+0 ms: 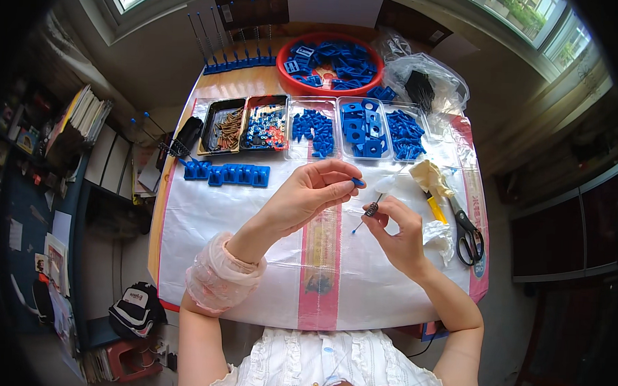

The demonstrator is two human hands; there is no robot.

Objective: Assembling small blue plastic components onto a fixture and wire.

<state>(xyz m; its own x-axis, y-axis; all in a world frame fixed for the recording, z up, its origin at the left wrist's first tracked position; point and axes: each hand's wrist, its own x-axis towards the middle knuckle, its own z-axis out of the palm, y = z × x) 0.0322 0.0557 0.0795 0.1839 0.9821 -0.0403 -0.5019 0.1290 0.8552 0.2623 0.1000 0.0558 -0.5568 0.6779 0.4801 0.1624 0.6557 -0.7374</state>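
Note:
Raised over the middle of the table, my left hand (300,199) pinches a small blue plastic piece (358,182) between thumb and fingertips. To its right, my right hand (401,237) is closed on a thin metal rod with a dark coil spring (372,209) around it. The rod slants, its blue-tipped end (354,231) pointing down to the left. The two hands are close but apart, and the blue piece does not touch the rod. Beyond them stand clear trays of small blue plugs (314,128), blue square plates (362,130) and more blue pieces (404,134).
Black trays hold screws (228,129) and small mixed parts (266,125). A red basin (281,71) of blue parts stands behind. Blue brackets (238,175) lie left; upright rods (226,66) stand far left. Scissors (467,236) and a yellow-handled tool (436,208) lie right.

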